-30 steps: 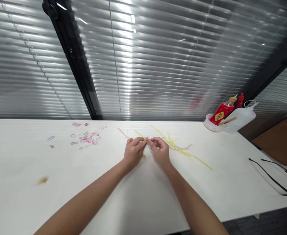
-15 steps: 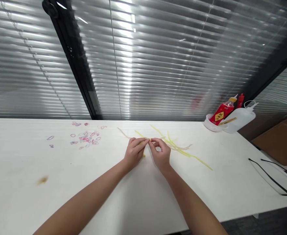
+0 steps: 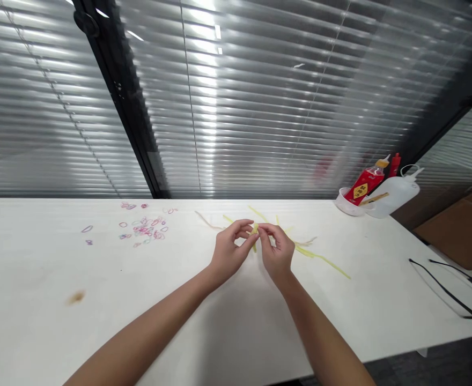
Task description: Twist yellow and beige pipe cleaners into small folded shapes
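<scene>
Between my hands is a yellow paper strip (image 3: pixel 255 229), bunched or folded at its top, with a tail hanging down below my fingertips. My left hand (image 3: pixel 233 249) pinches it from the left between thumb and fingers. From the right, my right hand (image 3: pixel 277 251) has its thumb and index finger closed on the same strip. Behind and to the right of my hands lie several loose yellow strips (image 3: pixel 324 260), some crossing each other. A paler, beige strip (image 3: pixel 207 220) shows to the left, partly covered by my left hand.
On the white table (image 3: pixel 171 332), many small coloured loops (image 3: pixel 145 229) lie to the left. A brown stain (image 3: pixel 76 297) is nearer. At the back right a red bottle (image 3: pixel 365 185) and a white squeeze bottle (image 3: pixel 397 195) lean in a shallow bowl (image 3: pixel 349 208). Black glasses (image 3: pixel 445 287) lie at the right.
Both hands have shifted slightly right and up with the yellow paper strip. My left fingers have opened out from a flatter pinch, and the strip's tail now hangs between my hands.
</scene>
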`<act>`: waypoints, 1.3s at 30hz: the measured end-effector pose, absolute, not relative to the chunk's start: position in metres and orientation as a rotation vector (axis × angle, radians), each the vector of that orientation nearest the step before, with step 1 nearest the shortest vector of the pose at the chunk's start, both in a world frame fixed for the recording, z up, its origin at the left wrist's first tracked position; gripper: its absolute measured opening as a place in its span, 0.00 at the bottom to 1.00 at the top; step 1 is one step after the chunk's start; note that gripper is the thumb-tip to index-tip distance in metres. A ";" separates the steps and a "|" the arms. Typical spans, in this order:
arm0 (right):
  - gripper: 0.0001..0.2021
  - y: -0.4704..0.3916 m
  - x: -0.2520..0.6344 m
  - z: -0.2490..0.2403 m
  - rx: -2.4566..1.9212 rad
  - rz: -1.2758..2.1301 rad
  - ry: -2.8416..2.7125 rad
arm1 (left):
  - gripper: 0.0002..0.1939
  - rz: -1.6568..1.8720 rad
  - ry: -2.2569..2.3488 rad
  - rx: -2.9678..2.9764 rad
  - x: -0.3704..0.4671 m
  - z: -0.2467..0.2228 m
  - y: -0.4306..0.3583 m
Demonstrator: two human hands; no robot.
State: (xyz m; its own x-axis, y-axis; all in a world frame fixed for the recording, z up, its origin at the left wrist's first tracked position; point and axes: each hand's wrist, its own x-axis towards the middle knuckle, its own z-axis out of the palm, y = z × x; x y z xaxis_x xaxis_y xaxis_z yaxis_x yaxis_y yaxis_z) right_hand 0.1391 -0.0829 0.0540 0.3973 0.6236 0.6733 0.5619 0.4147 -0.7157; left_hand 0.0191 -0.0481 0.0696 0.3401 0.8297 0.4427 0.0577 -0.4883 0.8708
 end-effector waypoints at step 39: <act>0.04 -0.104 0.090 0.183 -1.059 -1.014 -1.238 | 0.19 2.164 0.639 2.264 -0.017 0.178 -0.089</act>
State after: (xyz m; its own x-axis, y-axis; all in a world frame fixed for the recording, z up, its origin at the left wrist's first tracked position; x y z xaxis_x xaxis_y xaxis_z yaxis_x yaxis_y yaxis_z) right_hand 0.0900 -0.1044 0.1833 0.0676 -0.0193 0.9975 0.9742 0.2169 -0.0618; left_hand -0.0166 -0.0888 0.1784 0.0040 0.2455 0.9694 0.3200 -0.9187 0.2314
